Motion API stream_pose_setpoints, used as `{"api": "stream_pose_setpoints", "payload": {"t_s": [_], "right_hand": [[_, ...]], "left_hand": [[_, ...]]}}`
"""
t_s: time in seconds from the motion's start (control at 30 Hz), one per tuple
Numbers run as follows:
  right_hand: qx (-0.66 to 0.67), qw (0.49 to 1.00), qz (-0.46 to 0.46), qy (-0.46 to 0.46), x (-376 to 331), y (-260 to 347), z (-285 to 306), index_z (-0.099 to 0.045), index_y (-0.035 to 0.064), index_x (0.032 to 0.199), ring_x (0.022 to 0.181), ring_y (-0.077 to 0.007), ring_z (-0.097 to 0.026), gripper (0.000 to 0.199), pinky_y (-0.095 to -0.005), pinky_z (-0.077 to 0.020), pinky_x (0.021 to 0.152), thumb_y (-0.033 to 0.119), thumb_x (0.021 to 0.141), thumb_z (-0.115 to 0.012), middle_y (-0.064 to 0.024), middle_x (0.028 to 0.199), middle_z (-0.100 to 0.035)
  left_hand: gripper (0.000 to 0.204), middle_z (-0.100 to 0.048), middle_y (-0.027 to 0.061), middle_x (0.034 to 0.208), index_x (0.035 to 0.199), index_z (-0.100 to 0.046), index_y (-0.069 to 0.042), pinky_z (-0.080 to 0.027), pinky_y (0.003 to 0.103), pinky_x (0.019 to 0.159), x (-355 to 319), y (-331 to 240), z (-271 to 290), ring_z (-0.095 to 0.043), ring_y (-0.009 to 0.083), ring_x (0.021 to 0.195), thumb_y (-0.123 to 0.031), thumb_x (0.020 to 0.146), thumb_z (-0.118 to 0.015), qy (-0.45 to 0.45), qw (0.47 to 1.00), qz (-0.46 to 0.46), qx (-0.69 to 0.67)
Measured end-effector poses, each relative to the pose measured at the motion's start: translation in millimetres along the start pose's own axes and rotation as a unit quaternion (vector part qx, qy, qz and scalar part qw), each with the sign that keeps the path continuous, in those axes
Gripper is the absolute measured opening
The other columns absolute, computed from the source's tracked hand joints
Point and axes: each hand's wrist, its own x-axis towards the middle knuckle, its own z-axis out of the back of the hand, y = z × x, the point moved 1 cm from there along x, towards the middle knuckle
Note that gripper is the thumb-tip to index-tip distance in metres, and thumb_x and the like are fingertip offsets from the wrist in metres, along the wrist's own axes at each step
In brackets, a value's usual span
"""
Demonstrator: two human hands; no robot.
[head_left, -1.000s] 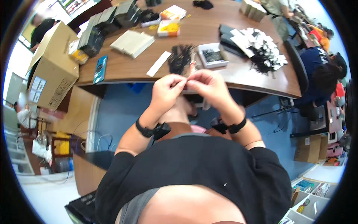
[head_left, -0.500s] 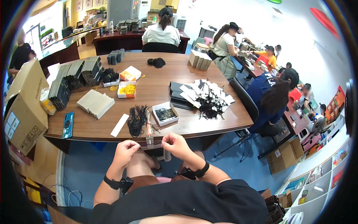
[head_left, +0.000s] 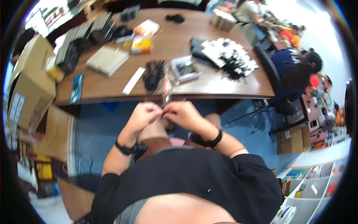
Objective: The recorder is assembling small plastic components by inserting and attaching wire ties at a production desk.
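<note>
Both hands, left hand (head_left: 143, 114) and right hand (head_left: 182, 114), pinch a narrow strip (head_left: 166, 89) (fingertips curled, touching)

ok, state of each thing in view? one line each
left hand: pinched shut on small packet
right hand: pinched shut on small packet
small packet: held upright between both hands
small tray: open, holding dark parts
cardboard box: flaps open
</note>
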Motion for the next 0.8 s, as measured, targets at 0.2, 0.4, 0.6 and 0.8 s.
{"api": "stream_pose_setpoints", "payload": {"t_s": [0.2,0.4,0.6,0.8], "right_hand": [[0.028,0.995,-0.082,0.040,-16.6,-10.0,-16.0,-0.066,0.0013,0.084,0.066,-0.0271,-0.064,0.013,-0.0342,-0.0493,0.060,0.010,0.076,-0.071,-0.0149,0.074,-0.065],[0.008,0.993,-0.111,0.034,-20.3,-24.6,-16.1,-0.064,0.0011,0.081,0.059,-0.0213,-0.063,0.010,-0.0315,-0.0478,0.055,0.009,0.079,-0.070,-0.0123,0.068,-0.064],[0.158,0.960,-0.230,0.011,-11.9,-40.9,-12.6,-0.065,-0.0009,0.084,0.066,-0.0065,-0.058,0.009,-0.0208,-0.0466,0.059,0.007,0.084,-0.070,-0.0018,0.073,-0.065],[0.195,0.967,-0.165,-0.010,-2.5,-49.0,-15.1,-0.068,-0.0001,0.091,0.072,-0.0034,-0.054,0.010,-0.0188,-0.0436,0.062,0.006,0.083,-0.071,-0.0015,0.088,-0.063]], "left_hand": [[0.014,-0.059,0.0014,0.063,0.082,-0.069,0.001,-0.038,0.020,0.048,-10.7,20.2,-11.4,-0.050,0.0054,0.054,-0.012,0.086,-0.067,0.019,0.997,0.069,-0.014],[0.012,-0.062,0.0015,0.068,0.084,-0.069,0.001,-0.040,0.021,0.050,-2.1,25.1,-11.4,-0.052,0.0048,0.058,-0.011,0.085,-0.067,-0.004,0.997,0.043,0.057],[0.011,-0.062,-0.0006,0.073,0.089,-0.069,-0.001,-0.040,0.019,0.052,11.7,23.2,-10.1,-0.051,0.0038,0.061,-0.011,0.085,-0.068,-0.069,0.997,0.012,0.018],[0.010,-0.061,-0.0014,0.073,0.087,-0.068,-0.001,-0.040,0.018,0.053,18.5,21.7,-9.0,-0.051,0.0036,0.062,-0.011,0.084,-0.068,-0.042,0.998,0.018,0.038]]}}
